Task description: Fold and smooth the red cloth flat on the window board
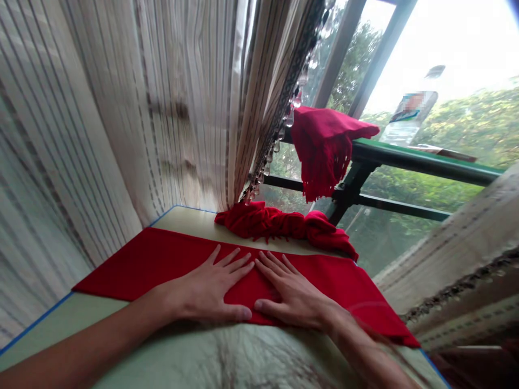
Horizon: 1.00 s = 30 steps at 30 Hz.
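A red cloth [125, 262], folded into a long flat strip, lies across the pale green table [178, 219]. My left hand [206, 289] rests palm down on its middle with the fingers spread. Beside it, my right hand [294, 294] also presses flat on the cloth, fingers apart. The fingertips of the two hands nearly meet, and red fabric shows between the thumbs and forefingers. Just beyond the strip, a bunched red cloth with a fringe [275, 222] lies along the far side of the table.
Striped curtains [194, 108] with a beaded edge hang at the left, and another curtain [450, 254] at the right. A red fringed scarf [324, 146] drapes over the green window rail [425, 162]. A plastic package [409, 119] stands on the rail. Blue edging [36, 324] borders the table.
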Each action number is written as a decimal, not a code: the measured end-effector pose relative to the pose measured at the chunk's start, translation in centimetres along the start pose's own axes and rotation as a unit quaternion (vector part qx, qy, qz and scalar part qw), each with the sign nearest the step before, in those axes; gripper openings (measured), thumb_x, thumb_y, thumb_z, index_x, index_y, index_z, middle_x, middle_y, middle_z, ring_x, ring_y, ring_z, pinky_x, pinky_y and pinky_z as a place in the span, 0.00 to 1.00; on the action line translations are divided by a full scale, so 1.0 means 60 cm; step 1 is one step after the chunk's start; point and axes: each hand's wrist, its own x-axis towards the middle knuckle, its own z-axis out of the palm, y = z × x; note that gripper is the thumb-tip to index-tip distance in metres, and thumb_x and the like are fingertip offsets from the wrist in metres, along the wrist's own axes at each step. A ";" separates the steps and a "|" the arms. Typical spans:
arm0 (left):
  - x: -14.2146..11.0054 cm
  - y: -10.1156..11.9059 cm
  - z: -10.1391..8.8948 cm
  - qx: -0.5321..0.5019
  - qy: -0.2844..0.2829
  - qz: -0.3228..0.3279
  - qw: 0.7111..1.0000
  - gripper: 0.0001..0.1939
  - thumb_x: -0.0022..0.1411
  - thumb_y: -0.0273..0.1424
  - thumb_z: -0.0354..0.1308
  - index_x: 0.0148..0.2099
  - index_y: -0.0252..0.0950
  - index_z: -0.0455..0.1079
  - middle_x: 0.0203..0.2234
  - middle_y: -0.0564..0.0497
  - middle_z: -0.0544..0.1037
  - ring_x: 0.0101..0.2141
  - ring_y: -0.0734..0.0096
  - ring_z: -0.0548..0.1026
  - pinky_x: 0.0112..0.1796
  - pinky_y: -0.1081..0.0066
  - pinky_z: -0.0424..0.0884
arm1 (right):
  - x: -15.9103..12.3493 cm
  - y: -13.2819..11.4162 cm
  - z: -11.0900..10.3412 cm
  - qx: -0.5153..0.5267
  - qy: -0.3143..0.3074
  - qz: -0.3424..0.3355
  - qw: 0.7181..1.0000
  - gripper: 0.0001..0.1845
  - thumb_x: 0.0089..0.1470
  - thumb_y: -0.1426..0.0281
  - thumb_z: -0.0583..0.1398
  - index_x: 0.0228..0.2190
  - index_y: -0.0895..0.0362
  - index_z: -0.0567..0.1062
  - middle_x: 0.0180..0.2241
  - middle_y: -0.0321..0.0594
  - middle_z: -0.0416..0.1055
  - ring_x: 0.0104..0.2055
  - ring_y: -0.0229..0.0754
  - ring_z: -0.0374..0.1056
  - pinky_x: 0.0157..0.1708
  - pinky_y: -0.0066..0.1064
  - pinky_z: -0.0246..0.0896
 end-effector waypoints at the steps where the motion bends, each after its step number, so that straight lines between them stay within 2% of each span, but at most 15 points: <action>1: 0.000 -0.001 0.000 0.001 0.000 0.002 1.000 0.51 0.61 0.65 0.46 0.74 0.44 0.36 0.71 0.47 0.38 0.70 0.48 0.36 0.64 0.40 0.30 | -0.001 0.000 0.000 0.001 0.002 -0.001 1.000 0.48 0.58 0.47 0.58 0.69 0.49 0.43 0.71 0.38 0.33 0.73 0.51 0.29 0.71 0.52 0.25; 7: -0.003 0.004 -0.001 -0.002 0.000 -0.003 1.000 0.53 0.58 0.67 0.49 0.74 0.43 0.40 0.71 0.44 0.40 0.69 0.43 0.36 0.63 0.36 0.31 | -0.004 -0.007 0.004 0.004 0.007 -0.004 1.000 0.49 0.57 0.47 0.59 0.69 0.49 0.42 0.72 0.37 0.33 0.73 0.52 0.28 0.71 0.54 0.22; 13: -0.004 -0.002 0.008 -0.021 0.030 0.021 0.999 0.49 0.58 0.65 0.52 0.73 0.48 0.46 0.71 0.46 0.41 0.69 0.40 0.39 0.62 0.33 0.30 | -0.005 -0.001 0.011 -0.019 0.035 0.021 0.999 0.49 0.59 0.43 0.55 0.69 0.50 0.40 0.72 0.39 0.32 0.73 0.49 0.28 0.71 0.52 0.25; 16: -0.004 -0.007 0.014 -0.023 0.027 0.022 0.999 0.51 0.57 0.65 0.52 0.74 0.47 0.44 0.72 0.46 0.42 0.69 0.41 0.37 0.62 0.34 0.28 | -0.003 0.011 0.019 -0.029 0.018 0.005 0.999 0.47 0.59 0.44 0.56 0.69 0.47 0.42 0.72 0.37 0.35 0.73 0.50 0.29 0.71 0.54 0.24; 20: -0.003 -0.012 0.017 -0.027 0.030 0.021 0.999 0.52 0.56 0.67 0.52 0.74 0.46 0.44 0.72 0.45 0.42 0.69 0.42 0.37 0.63 0.36 0.29 | -0.001 0.027 0.026 -0.043 0.045 0.014 0.998 0.47 0.59 0.46 0.57 0.69 0.47 0.43 0.72 0.36 0.36 0.73 0.50 0.29 0.71 0.53 0.26; 24: -0.008 0.003 0.003 -0.030 0.032 0.010 0.999 0.54 0.55 0.67 0.53 0.74 0.45 0.44 0.71 0.43 0.44 0.69 0.40 0.38 0.62 0.34 0.32 | -0.003 0.033 0.028 -0.040 0.030 0.018 0.999 0.43 0.60 0.47 0.56 0.68 0.46 0.47 0.72 0.37 0.38 0.73 0.50 0.31 0.71 0.55 0.26; 26: -0.022 0.028 -0.010 -0.026 0.054 0.010 0.998 0.50 0.57 0.64 0.55 0.73 0.45 0.49 0.71 0.42 0.48 0.69 0.40 0.41 0.62 0.34 0.35 | -0.005 0.031 0.026 -0.038 0.025 0.021 0.999 0.43 0.60 0.46 0.56 0.68 0.47 0.47 0.71 0.37 0.38 0.73 0.50 0.31 0.71 0.54 0.27; 27: -0.032 0.046 -0.016 -0.025 0.072 0.017 0.997 0.45 0.60 0.60 0.57 0.71 0.45 0.53 0.70 0.43 0.52 0.69 0.41 0.45 0.63 0.36 0.37 | -0.006 0.029 0.024 -0.039 0.023 0.022 0.999 0.44 0.60 0.46 0.56 0.68 0.48 0.48 0.71 0.38 0.38 0.73 0.50 0.31 0.71 0.54 0.28; 29: -0.056 0.085 -0.020 -0.030 0.117 0.037 0.992 0.30 0.65 0.51 0.59 0.65 0.46 0.63 0.64 0.47 0.66 0.65 0.49 0.59 0.64 0.44 0.43 | -0.009 0.025 0.019 -0.040 0.017 0.026 0.999 0.44 0.60 0.45 0.56 0.68 0.49 0.49 0.71 0.39 0.38 0.73 0.50 0.31 0.71 0.54 0.28; 30: -0.069 0.105 -0.017 -0.041 0.143 0.047 0.988 0.23 0.67 0.46 0.59 0.60 0.46 0.68 0.57 0.50 0.73 0.59 0.55 0.68 0.64 0.49 0.48 | -0.010 0.024 0.016 -0.038 0.015 0.028 0.999 0.44 0.60 0.44 0.55 0.68 0.50 0.50 0.71 0.39 0.39 0.73 0.51 0.31 0.71 0.54 0.28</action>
